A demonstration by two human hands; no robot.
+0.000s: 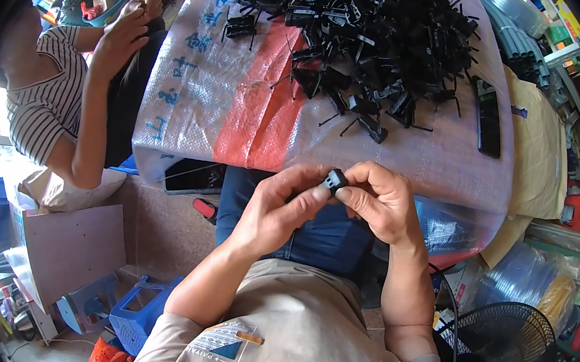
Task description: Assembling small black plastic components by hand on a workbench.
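Between my two hands, just off the table's front edge and above my lap, is a small black plastic part (334, 180) with slots in its face. My left hand (293, 194) pinches it from the left with thumb and fingers. From the right, my right hand (376, 199) grips the same part, thumb and forefinger pressed on it. Beyond the hands, a large heap of black plastic parts (384, 41) covers the far half of the table, several with thin black stems. A few of those parts lie at the heap's near edge, closest to my hands.
A woven white sheet with a red stripe (259, 106) covers the table. A dark phone (489, 118) lies at its right edge. At left sits a person in a striped shirt (46, 92), hands raised. A black fan (501, 341) stands at lower right, a blue plastic stool (141, 310) at lower left.
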